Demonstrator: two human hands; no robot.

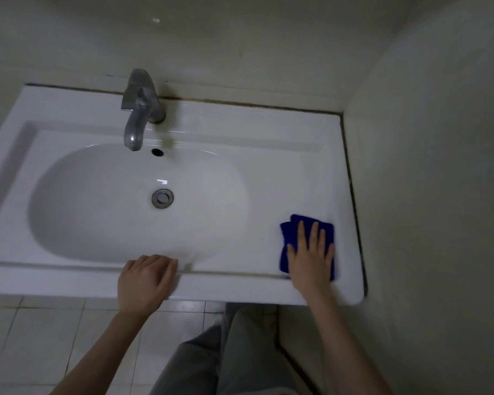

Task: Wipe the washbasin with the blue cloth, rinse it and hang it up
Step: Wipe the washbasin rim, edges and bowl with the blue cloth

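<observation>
head view, looking steeply down, close over washbasin [268, 132]

Glossy white washbasin [283, 143], dull metal tap [139, 109], fuzzy blue cloth [294, 223]

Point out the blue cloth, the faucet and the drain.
blue cloth [285, 238]: head view, bare left part.
faucet [136, 129]: head view, spout.
drain [162, 198]: head view, metal centre.

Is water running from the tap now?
Off: no stream falls from the tap spout, and the washbasin bowl shows no flowing water.
</observation>
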